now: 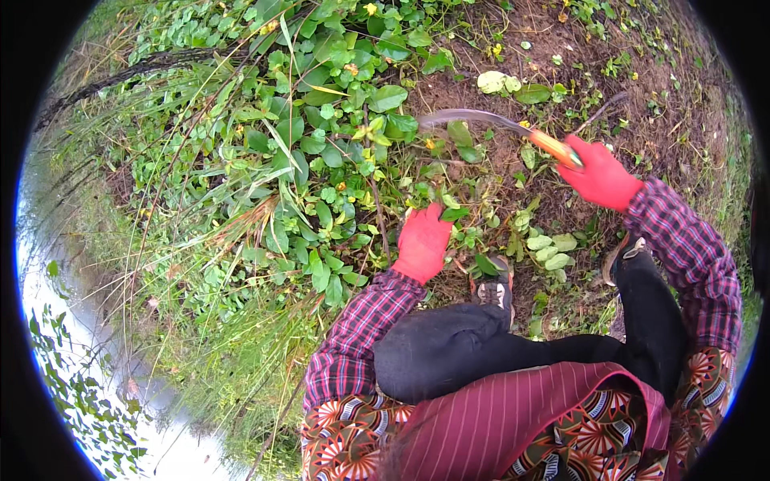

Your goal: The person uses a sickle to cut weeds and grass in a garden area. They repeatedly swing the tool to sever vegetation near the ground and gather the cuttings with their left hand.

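Observation:
My right hand (601,174), in a red glove, grips the orange-yellow handle of a sickle (548,145). Its curved blade (475,116), slightly blurred, reaches left over bare soil towards broad-leaved green plants (301,132). Lower and to the left, my left hand (423,243), also gloved in red, is down among low weeds at the edge of the growth. Its fingers are curled and mostly hidden beneath the back of the hand, with a green leaf (455,214) beside the fingertips; whether it holds any stems is unclear.
Brown soil (656,138) with cut leaves and dry stems spreads to the right. Pale upturned leaves (553,249) lie between my feet, near a shoe (494,288). A thin woody stem (378,207) stands by my left hand. Tall grass (264,373) grows at the lower left.

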A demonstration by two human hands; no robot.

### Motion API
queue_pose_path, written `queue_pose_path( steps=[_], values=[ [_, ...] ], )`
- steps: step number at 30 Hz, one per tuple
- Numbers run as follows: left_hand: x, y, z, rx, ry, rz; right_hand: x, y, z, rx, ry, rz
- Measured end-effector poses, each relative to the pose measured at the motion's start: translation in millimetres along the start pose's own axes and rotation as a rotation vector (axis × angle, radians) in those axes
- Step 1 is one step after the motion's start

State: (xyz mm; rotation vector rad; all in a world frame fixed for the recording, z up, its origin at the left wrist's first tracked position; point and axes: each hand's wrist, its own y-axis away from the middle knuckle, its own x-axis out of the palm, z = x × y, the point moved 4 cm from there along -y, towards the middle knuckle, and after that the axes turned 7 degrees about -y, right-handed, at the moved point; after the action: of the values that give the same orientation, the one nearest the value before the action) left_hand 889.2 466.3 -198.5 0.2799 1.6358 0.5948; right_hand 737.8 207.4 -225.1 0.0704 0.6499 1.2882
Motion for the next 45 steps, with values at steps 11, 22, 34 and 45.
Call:
queue_pose_path(
  steps=[11, 22, 34, 45],
  values=[
    [5, 10, -23, 0.216, 0.030, 0.160, -9, 43, -98, 0.162, 0.291, 0.063],
    [-1, 1, -20, 0.043, 0.132, -0.014, 18, -25, 5, -0.025, 0.171, 0.073],
    [29, -40, -6, -0.053, -0.086, 0.247, -34, 87, -35, 0.356, -0.027, 0.021],
    [45, 4, 2, -0.281, 0.341, 0.036, 45, 1, -38, 0.168, -0.038, 0.265]
  ],
)
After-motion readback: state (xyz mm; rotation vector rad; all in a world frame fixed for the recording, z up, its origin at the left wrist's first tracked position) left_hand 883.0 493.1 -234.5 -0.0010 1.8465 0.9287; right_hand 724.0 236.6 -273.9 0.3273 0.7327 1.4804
